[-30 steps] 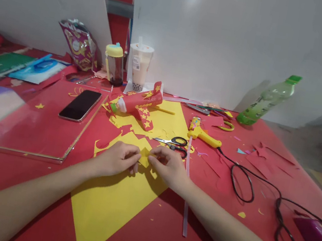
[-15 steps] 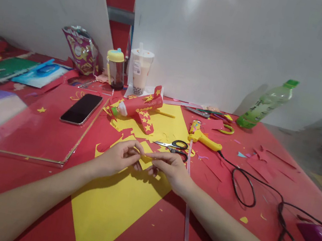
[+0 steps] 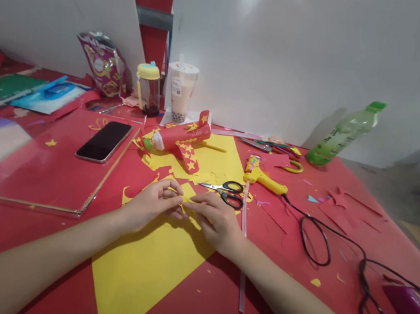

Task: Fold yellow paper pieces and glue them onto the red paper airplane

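My left hand [image 3: 157, 203] and my right hand [image 3: 217, 222] meet above a yellow paper sheet [image 3: 148, 276]. Between their fingertips they pinch a small piece of yellow paper [image 3: 184, 202], mostly covered by the fingers. Black-handled scissors [image 3: 224, 188] lie partly open just beyond my right hand. Farther back, a red paper rocket [image 3: 180, 140] with yellow stars rests on its side on more yellow paper.
Right of the scissors lies a yellow glue gun [image 3: 265, 179] with a clear glue stick and a black cord [image 3: 327, 232]. A phone [image 3: 104, 141] lies at left. Behind stand a drink cup [image 3: 180, 95], a yellow-lidded bottle [image 3: 148, 92] and a leaning green bottle [image 3: 344, 134].
My right hand has shifted left and over the small yellow paper, its fingers now closer to my left fingertips. The view has moved slightly; the tabletop things stay put.
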The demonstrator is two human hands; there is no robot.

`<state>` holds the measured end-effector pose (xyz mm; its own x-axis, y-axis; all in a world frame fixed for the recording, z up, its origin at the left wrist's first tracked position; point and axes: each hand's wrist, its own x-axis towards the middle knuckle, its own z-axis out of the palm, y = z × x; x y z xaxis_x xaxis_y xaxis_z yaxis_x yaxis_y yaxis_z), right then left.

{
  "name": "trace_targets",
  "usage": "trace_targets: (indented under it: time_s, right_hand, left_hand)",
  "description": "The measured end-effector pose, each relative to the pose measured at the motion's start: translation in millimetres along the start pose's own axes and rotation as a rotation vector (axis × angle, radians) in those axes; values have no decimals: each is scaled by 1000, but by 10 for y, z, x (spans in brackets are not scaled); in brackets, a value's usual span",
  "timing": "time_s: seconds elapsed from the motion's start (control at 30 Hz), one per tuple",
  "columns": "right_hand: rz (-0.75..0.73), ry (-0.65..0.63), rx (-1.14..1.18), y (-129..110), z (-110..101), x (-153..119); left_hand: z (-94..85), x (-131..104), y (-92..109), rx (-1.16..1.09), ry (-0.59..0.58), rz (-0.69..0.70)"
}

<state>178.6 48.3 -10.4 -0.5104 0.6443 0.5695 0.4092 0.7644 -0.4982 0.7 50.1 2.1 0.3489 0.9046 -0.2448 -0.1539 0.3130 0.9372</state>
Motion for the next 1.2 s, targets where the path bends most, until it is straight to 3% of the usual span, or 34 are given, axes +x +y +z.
trace_targets:
  time_s: [0.13, 0.27, 0.47, 0.6, 0.83, 1.1, 1.2]
  right_hand:
    - [-104, -16, -68, 44, 30, -37]
    - [-102, -72, -28, -8, 3, -32]
    - [276, -107, 80, -117, -25, 27]
    - [311, -122, 68, -109, 6, 48]
    - [492, -76, 192, -147, 6, 85]
    - [751, 2, 479, -113, 18, 95]
    - [834, 65, 609, -112, 7, 112]
  left_hand:
    - [21, -8, 3, 38, 43, 16]
    - [18, -26, 24, 255, 55, 78]
    - [30, -75, 50, 684, 39, 287]
    - [51, -99, 49, 822, 19, 356]
    - [44, -106, 18, 865, 43, 376]
    - [77, -110, 33, 566, 40, 281]
    - [81, -110, 31, 560, 6, 230]
